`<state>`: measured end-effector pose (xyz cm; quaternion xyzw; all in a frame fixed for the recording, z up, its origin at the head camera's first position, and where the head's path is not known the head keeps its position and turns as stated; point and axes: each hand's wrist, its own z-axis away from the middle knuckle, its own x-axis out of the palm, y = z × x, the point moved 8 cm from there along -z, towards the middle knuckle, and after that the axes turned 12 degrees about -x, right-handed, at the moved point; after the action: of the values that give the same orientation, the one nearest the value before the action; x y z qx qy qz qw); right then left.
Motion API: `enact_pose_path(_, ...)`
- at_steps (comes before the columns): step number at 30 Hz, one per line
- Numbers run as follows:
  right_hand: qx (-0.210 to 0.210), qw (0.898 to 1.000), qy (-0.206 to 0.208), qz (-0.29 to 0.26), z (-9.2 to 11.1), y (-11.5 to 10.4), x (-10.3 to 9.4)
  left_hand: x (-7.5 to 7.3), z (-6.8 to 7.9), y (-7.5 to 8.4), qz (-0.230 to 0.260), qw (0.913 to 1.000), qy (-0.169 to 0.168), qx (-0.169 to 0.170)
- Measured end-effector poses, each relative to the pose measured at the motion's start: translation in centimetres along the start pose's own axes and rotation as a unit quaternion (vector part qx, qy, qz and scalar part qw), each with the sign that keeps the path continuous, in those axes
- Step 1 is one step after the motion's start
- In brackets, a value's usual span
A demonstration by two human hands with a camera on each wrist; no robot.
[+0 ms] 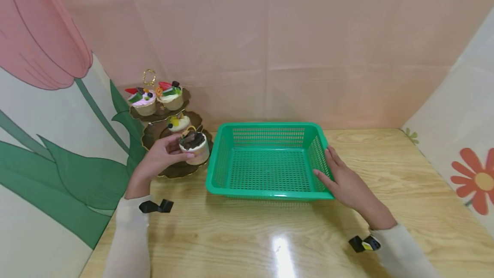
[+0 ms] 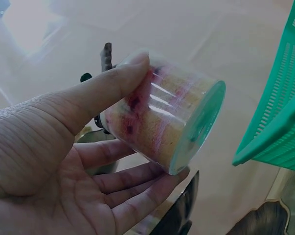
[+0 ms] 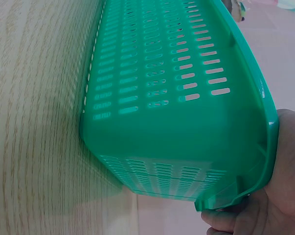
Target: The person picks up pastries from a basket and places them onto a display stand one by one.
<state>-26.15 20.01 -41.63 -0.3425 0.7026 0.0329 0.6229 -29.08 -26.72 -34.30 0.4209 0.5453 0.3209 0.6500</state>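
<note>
My left hand (image 1: pixel 160 158) pinches a clear cup of layered cake (image 1: pixel 197 151) with a dark crumbly top, thumb on one side and fingers on the other. In the left wrist view the cup (image 2: pixel 162 112) is tilted, showing pink and tan layers and its clear base. It is held in front of a tiered dessert stand (image 1: pixel 148 134). My right hand (image 1: pixel 347 183) grips the right rim of a green plastic basket (image 1: pixel 270 194), thumb over the inside edge. From the right wrist, fingers (image 3: pixel 245 218) show beneath the rim. No item shows inside the basket.
On the stand's top tier sit two fruit-topped cupcakes, one with purple cream (image 1: pixel 144 105) and one with pale cream (image 1: pixel 171 100). Another pale-topped cake (image 1: pixel 179 123) is on the middle tier. A pink backdrop (image 1: pixel 328 46) rises behind the wooden table (image 1: pixel 224 235).
</note>
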Motion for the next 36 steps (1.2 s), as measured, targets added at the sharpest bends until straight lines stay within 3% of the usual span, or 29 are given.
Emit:
enact_pose_path(5, -0.004, 1.0, 0.004, 0.004, 0.0, 0.0, -0.2, -0.8, 0.4, 0.0, -0.014, 0.9999, 0.001, -0.001)
enact_pose_path(19, -0.002, 1.0, 0.006, -0.001, 0.2, 0.1, -0.1, -4.6, 1.5, -1.3, -0.031, 0.9983, 0.043, -0.026)
enact_pose_path(28, -0.001, 1.0, 0.003, 0.004, 0.1, 0.1, 0.1, -5.6, 2.0, -2.1, -0.022, 0.9974, 0.053, -0.045)
enact_pose_path(36, -0.002, 1.0, 0.003, 0.003, 0.1, 0.0, 0.0, -6.7, 2.2, -2.8, -0.022, 0.9953, 0.084, -0.043)
